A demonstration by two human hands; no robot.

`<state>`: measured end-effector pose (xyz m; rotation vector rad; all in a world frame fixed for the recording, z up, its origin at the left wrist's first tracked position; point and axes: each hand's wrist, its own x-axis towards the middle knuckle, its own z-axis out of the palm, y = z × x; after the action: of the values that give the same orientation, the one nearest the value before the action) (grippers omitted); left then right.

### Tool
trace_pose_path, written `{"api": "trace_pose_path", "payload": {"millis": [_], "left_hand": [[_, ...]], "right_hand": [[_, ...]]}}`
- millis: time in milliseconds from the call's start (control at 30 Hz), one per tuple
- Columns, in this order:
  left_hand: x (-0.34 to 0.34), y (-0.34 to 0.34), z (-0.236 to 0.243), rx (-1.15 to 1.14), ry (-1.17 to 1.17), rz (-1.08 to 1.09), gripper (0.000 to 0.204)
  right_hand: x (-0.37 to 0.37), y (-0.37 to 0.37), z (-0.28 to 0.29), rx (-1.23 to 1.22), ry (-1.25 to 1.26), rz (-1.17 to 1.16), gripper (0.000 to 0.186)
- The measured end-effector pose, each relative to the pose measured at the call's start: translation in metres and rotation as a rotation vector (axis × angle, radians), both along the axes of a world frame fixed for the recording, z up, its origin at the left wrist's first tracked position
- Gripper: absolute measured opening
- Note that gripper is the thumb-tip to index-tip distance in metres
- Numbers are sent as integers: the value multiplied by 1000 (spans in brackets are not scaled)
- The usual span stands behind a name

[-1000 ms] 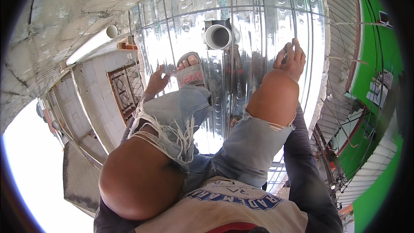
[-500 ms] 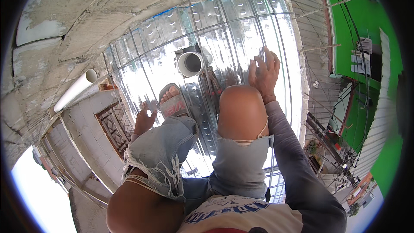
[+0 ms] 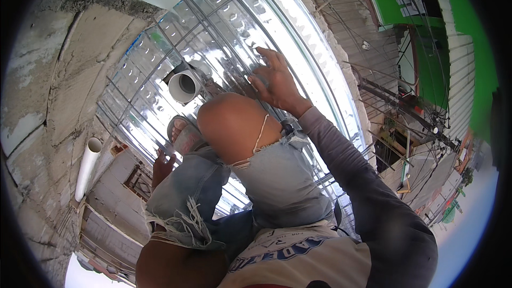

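Note:
Below me lies a shiny dimpled metal decking sheet (image 3: 146,82) with a grid of thin steel rods (image 3: 200,18) over it. My right hand (image 3: 280,85) is over the rods, right of my raised knee, fingers apart and slightly bent, nothing held. I cannot tell whether its fingertips touch a rod. My left hand (image 3: 162,166) reaches down by the sheet's left edge, partly hidden by my leg; its thumb and fingers are apart, near a rod. A white plastic pipe (image 3: 184,88) stands upright through the sheet, ahead of my sandalled foot (image 3: 184,134).
A rough concrete block wall (image 3: 48,85) rises at left, with another white pipe (image 3: 88,168) sticking out by it. Beyond the sheet's right edge are corrugated roofs (image 3: 333,16), overhead wires (image 3: 432,32) and a green building (image 3: 474,85). A barred window opening (image 3: 137,181) lies at lower left.
The view has turned, so the sheet slants and the upright pipe appears farther left. My right knee has swung left, and my right hand is farther in from the sheet's right edge.

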<state>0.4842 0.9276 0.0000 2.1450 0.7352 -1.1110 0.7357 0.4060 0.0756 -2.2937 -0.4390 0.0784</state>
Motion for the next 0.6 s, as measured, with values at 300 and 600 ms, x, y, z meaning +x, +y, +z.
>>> {"api": "trace_pose_path", "payload": {"millis": [300, 600], "left_hand": [[26, 5, 23, -26, 26, -126, 64], [26, 30, 9, 67, 134, -297, 66]], "right_hand": [[-48, -130, -8, -349, 93, -482, 19], [-15, -195, -8, -419, 160, -615, 25]]}}
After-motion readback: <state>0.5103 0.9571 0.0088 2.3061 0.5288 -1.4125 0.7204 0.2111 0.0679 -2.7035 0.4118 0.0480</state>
